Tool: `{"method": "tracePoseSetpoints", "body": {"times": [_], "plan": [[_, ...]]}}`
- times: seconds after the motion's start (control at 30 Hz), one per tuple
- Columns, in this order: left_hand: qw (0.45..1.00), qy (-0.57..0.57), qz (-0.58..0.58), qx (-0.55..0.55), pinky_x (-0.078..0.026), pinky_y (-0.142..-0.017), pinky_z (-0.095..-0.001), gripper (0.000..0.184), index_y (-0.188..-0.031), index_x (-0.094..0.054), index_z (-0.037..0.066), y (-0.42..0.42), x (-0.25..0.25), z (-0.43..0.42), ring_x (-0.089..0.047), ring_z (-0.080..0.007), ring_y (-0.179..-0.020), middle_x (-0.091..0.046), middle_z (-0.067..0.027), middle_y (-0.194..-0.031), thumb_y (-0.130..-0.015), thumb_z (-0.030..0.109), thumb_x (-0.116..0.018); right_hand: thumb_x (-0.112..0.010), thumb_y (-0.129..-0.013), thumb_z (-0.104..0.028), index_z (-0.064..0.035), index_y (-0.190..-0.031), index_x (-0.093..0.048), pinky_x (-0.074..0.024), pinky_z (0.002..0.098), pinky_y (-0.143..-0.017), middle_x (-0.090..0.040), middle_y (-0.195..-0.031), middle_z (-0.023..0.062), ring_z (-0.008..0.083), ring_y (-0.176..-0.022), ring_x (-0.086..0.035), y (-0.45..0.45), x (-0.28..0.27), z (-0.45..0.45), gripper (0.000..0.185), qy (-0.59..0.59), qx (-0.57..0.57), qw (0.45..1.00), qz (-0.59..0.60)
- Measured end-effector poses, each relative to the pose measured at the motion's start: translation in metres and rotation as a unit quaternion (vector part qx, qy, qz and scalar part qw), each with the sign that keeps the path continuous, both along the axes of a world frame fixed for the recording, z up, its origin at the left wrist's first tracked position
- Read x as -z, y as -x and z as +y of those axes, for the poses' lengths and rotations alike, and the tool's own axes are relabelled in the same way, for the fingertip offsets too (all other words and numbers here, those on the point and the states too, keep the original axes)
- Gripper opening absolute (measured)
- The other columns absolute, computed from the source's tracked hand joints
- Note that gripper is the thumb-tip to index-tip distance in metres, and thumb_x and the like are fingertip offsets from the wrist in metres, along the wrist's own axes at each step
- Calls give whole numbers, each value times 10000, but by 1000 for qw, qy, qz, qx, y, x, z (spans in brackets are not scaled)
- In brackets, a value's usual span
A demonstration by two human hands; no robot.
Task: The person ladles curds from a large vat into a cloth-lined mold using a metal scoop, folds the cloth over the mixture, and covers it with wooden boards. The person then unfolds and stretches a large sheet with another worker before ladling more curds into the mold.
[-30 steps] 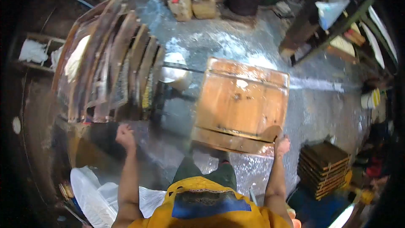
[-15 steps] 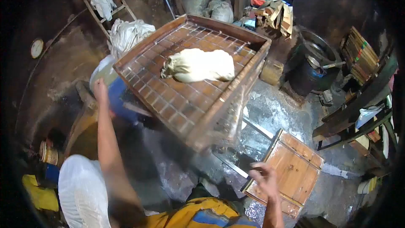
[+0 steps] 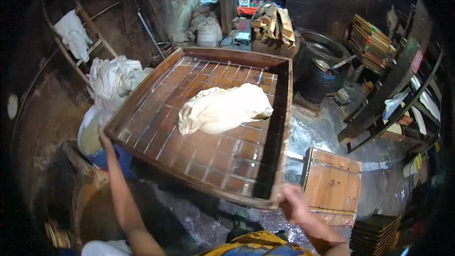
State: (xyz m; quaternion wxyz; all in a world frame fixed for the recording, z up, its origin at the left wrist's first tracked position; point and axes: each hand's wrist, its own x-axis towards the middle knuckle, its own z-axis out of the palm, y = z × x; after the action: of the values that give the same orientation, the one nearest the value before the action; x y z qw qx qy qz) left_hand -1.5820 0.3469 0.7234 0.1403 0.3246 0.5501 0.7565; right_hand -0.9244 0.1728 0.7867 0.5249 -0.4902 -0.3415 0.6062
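Note:
A large wooden tray point(image 3: 199, 186) with a raised rim and a grid-lined bottom hangs tilted in front of me. On its bottom lies a plump off-white cloth bundle point(image 3: 225, 109), its left end gathered and wrinkled. My left hand point(image 3: 105, 137) is closed at the tray's left corner, its fingers partly hidden behind the rim. At the near right corner, my right hand point(image 3: 295, 203) grips the rim, slightly blurred.
Left of the tray are a bin of pale liquid point(image 3: 90, 140) and heaped white cloth point(image 3: 116, 78). A wooden board point(image 3: 332, 182) lies low on the right. Farther back stand a large dark pot point(image 3: 320, 47), firewood point(image 3: 274, 21) and a dark wooden rack point(image 3: 374, 109).
My right hand has moved from open air onto the tray's near right corner. The tray has turned and levelled sideways, the bundle still inside it. My view has shifted too.

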Motion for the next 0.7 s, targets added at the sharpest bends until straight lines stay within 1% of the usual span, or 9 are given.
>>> {"method": "tracePoseSetpoints", "body": {"times": [0.1, 0.17, 0.27, 0.4, 0.43, 0.47, 0.5, 0.6, 0.7], "plan": [[997, 64, -47, -12, -381, -945, -359, 548, -1277, -479, 7, -94, -79, -76, -509, -236, -1087, -531, -101, -1202, -936, 432, -422, -504, -935, -383, -28, -1088, -587, -464, 319, -760, -613, -979, 48, 142, -871, -562, -88, 2, 15, 396, -33, 51, 998, -33], [975, 171, 19, 140, -416, -854, -328, 535, -1189, -532, 10, -98, -88, -94, -554, -203, -956, -578, -86, -1081, -929, 467, -432, -492, -934, -411, -15, -1159, -569, -468, 336, -832, -624, -1062, 72, 180, -958, -587, -112, -41, 34, 461, 16, 44, 999, -11], [914, 278, 60, 289, -468, -717, -282, 549, -1057, -613, 15, -114, -88, -53, -620, -153, -758, -648, -65, -899, -920, 521, -448, -429, -959, -434, 4, -1295, -467, -404, 340, -964, -526, -1273, 118, 218, -1153, -505, -150, -4, 58, 554, -6, 13, 996, -86], [876, 304, -62, 369, -484, -765, -315, 495, -1094, -596, 17, -169, -94, 17, -631, -211, -817, -647, -108, -970, -945, 460, -432, -411, -951, -494, -11, -1433, -271, -223, 348, -1115, -320, -1467, 138, 242, -1362, -286, -165, 6, 98, 696, 31, 21, 960, -278], [864, 292, -131, 389, -487, -783, -326, 475, -1105, -589, 15, -190, -107, 26, -631, -226, -843, -642, -123, -997, -953, 433, -424, -407, -947, -511, -30, -1456, -199, -131, 334, -1142, -214, -1512, 128, 234, -1402, -176, -149, -4, 115, 730, 12, 61, 980, -191], [825, 242, -150, 488, -485, -824, -346, 452, -1126, -572, 9, -184, -97, 44, -618, -244, -909, -620, -152, -1059, -955, 400, -425, -424, -936, -524, -52, -1471, -147, -126, 344, -1141, -146, -1532, 122, 233, -1409, -150, -145, -4, 137, 765, 3, 80, 989, -126], [770, 196, -173, 582, -483, -866, -366, 431, -1148, -554, 3, -179, -88, 62, -605, -261, -974, -599, -181, -1121, -957, 368, -427, -403, -925, -567, -81, -1477, -151, -106, 383, -1140, -122, -1536, 129, 239, -1417, -106, -153, -8, 164, 778, 29, -12, 994, -109], [790, 195, -142, 564, -461, -892, -371, 405, -1286, -475, 37, -165, -81, 87, -582, -227, -1009, -599, -82, -1132, -950, 262, -447, -312, -858, -715, -114, -1457, -268, -130, 447, -1128, -244, -1502, 144, 305, -1382, -217, -131, -3, 230, 850, -48, -26, 973, -225], [820, 200, -107, 526, -466, -880, -370, 394, -1275, -480, 39, -199, -83, 100, -584, -225, -995, -600, -81, -1114, -943, 250, -450, -428, -841, -663, -57, -1351, -448, -262, 367, -1071, -449, -1369, 142, 249, -1259, -405, -120, -14, 247, 792, -73, -65, 994, -49]]}}
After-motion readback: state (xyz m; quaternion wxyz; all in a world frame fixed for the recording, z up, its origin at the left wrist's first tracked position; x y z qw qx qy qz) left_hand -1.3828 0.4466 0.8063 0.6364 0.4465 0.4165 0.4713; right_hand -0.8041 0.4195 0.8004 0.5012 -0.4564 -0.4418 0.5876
